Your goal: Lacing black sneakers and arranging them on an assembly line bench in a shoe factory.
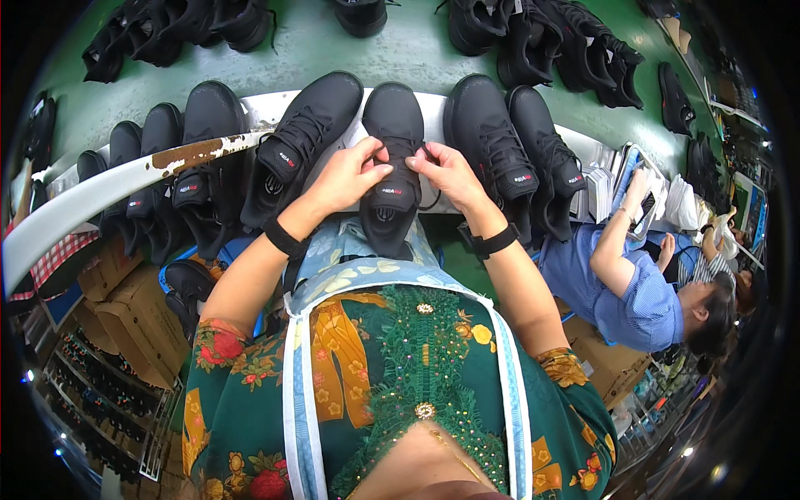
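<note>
A black lace-up sneaker (390, 200) stands in front of me, toe pointing away. On its left side is my left hand (346, 175), thumb and forefinger pinched at the laces. My right hand (452, 175) pinches a black shoelace (435, 198) on the other side, and part of that lace curves down below the fingers. The lace ends inside both pinches are hidden by the fingertips. Close to my left hand sits another black sneaker (300, 142), tilted. Two more, a nearer sneaker (487, 133) and an outer sneaker (542, 142), stand right of my right hand.
Several black sneakers line the left behind a curved, rust-marked white rail (125, 179). More shoes rest on the green surface (400, 58) beyond. To the right, a person in a blue shirt (637, 292) works beside white stacks (597, 192). Cardboard boxes (146, 317) stand lower left.
</note>
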A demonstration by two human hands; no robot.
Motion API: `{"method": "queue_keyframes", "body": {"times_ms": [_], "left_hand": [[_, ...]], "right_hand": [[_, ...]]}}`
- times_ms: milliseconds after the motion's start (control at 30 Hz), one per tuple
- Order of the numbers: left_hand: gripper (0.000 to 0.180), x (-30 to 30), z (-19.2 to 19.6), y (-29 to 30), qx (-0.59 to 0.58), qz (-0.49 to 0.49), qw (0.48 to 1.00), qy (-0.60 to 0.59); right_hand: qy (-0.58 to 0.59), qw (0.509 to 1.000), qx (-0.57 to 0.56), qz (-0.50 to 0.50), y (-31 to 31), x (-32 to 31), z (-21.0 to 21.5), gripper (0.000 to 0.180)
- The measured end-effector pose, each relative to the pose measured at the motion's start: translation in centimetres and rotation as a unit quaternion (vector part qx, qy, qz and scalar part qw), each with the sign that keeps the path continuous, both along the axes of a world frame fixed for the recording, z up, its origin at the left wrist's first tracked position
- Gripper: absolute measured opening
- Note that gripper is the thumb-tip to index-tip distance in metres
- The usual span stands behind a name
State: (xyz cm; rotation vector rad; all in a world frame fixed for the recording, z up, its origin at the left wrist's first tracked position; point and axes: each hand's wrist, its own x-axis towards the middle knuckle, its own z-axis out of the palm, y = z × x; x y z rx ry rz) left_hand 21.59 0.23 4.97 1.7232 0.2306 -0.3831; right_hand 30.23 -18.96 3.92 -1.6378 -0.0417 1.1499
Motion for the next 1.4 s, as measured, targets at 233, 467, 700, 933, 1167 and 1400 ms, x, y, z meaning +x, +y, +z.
{"method": "queue_keyframes", "body": {"times_ms": [233, 467, 700, 933, 1167, 1400], "left_hand": [[0.018, 1.7, -0.5, -0.4, 0.166, 0.101, 0.980, -0.045], [0.020, 3.7, -1.2, -0.1, 0.317, -0.013, 0.947, -0.056], [0.015, 3.1, -2.7, 1.4, 0.089, -0.006, 0.994, 0.068], [0.011, 1.0, -1.4, 0.7, -0.009, 0.073, 0.997, 0.034], [0.017, 0.2, -0.7, 0.3, 0.039, -0.012, 0.998, 0.056], [0.011, -1.5, -3.0, 1.7, -0.013, 0.056, 0.994, 0.093]], "right_hand": [[-0.235, 0.967, -0.058, -0.077, 1.4, 0.4, 0.6, 0.029], [-0.332, 0.915, -0.167, 0.158, 3.4, 2.3, 1.4, 0.031], [-0.209, 0.951, -0.101, 0.206, 2.0, 3.1, 0.1, 0.027], [-0.219, 0.976, -0.012, -0.003, 0.5, 0.7, 0.1, 0.023], [-0.128, 0.988, -0.029, 0.080, 0.9, 0.1, 0.4, 0.024], [0.069, 0.992, -0.022, -0.103, -1.1, -1.7, -0.8, 0.014]]}}
